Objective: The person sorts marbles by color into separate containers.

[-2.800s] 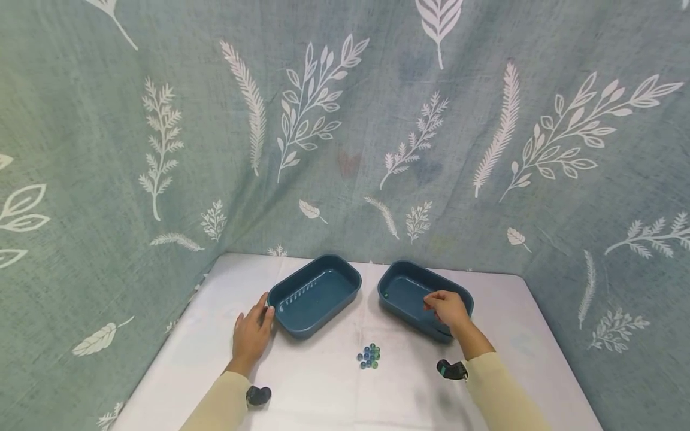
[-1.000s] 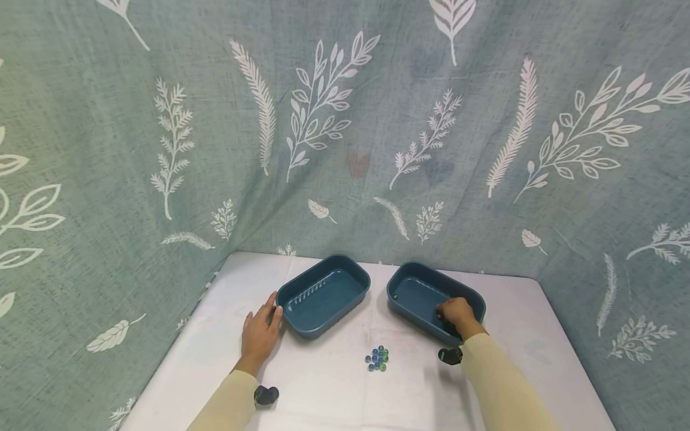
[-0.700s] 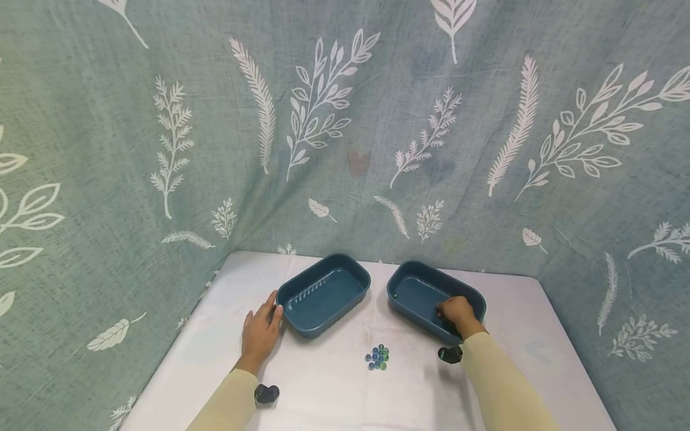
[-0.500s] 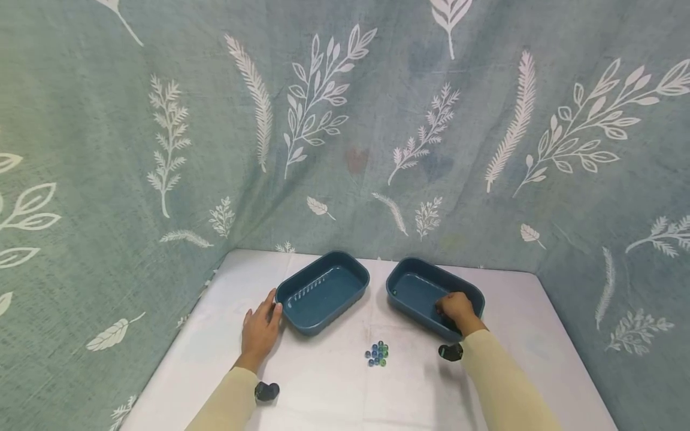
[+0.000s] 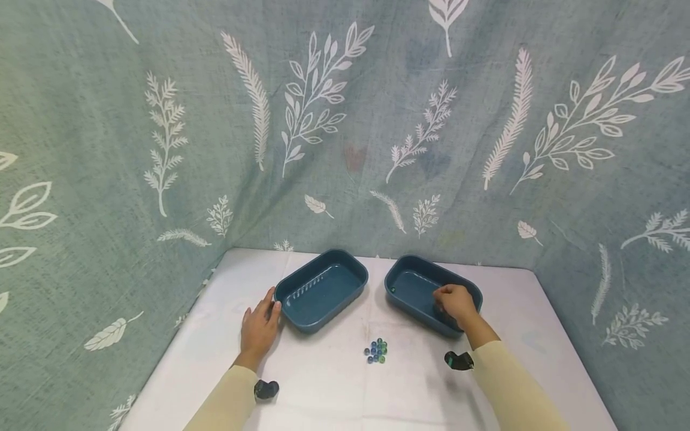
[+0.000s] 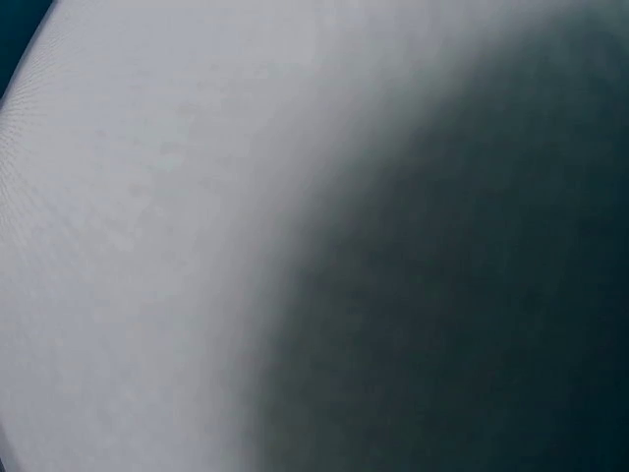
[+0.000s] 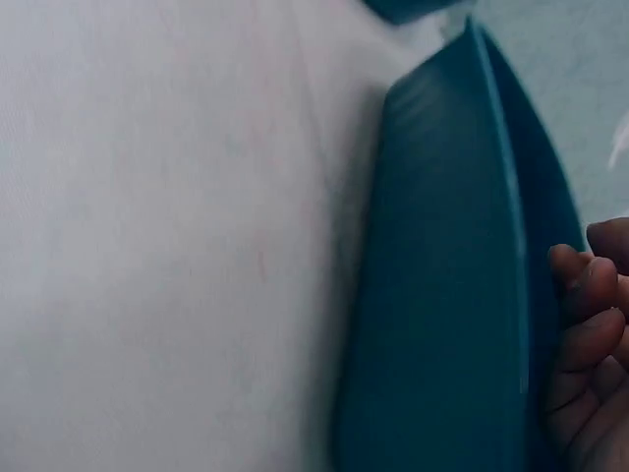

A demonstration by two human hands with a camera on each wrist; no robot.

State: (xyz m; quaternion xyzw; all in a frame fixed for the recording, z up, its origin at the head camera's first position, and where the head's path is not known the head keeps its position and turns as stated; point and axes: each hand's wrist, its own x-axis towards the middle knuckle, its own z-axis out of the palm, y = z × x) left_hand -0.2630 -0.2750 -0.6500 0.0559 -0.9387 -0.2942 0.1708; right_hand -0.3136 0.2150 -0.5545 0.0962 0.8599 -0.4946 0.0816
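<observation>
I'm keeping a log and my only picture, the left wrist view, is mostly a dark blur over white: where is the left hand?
Observer: In the head view, the left hand is at the outer end of the left tray.

Operator: Thanks. What is happening on the other side?

Observer: The right hand is over the right tray, its fingers curled; I see nothing held, though part of the grip is hidden.

Operator: Anything loose out front?

Observer: Yes, a cluster of blue and green marbles lies on the white cloth, nearer the person than either tray.
</observation>
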